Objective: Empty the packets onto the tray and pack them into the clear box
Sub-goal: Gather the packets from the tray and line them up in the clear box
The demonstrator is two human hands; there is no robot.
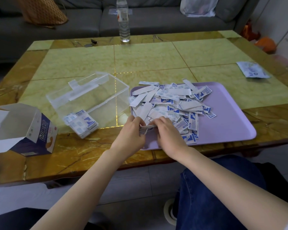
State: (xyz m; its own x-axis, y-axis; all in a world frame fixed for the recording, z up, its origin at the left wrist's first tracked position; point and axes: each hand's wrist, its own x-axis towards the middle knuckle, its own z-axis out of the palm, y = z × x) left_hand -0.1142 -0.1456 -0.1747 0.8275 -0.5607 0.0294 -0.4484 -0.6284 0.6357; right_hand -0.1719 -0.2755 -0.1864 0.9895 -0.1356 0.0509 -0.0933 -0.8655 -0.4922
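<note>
A heap of small white-and-blue packets covers the left and middle of a lilac tray. Over the tray's near left corner, my left hand and my right hand together pinch a thin stack of packets held flat between their fingertips. To the left of the tray stands the clear box, tilted toward me, its lid propped open at the back. A row of packed packets stands in the box's near corner.
An open, empty blue-and-white carton lies at the table's left edge. A flat packet wrapper sits at the far right, a water bottle at the back edge. A grey sofa is behind the table; my knees are below it.
</note>
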